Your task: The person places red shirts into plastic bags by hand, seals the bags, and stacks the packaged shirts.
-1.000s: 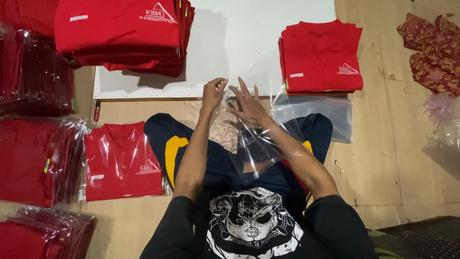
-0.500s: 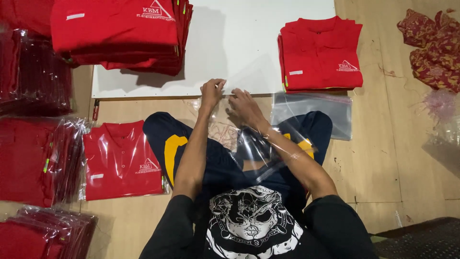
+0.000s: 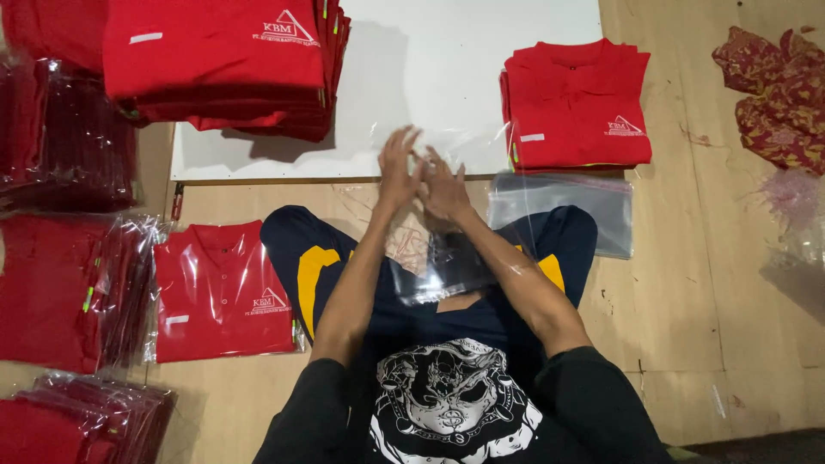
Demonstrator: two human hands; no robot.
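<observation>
Gripping a clear plastic bag point(image 3: 447, 258) by its upper edge, the left hand point(image 3: 397, 167) and right hand point(image 3: 444, 185) are pinching it close together above the lap, fingers partly spread. The bag is hanging down over the crossed legs. A folded red shirt point(image 3: 576, 107) is lying just right of the hands on the white board point(image 3: 430, 69), with a stack of empty bags point(image 3: 567, 210) below it.

Clear plastic bag point(image 3: 438, 258) in lap; bagged red shirt point(image 3: 225, 290) left; empty bags point(image 3: 563, 210) right.
</observation>
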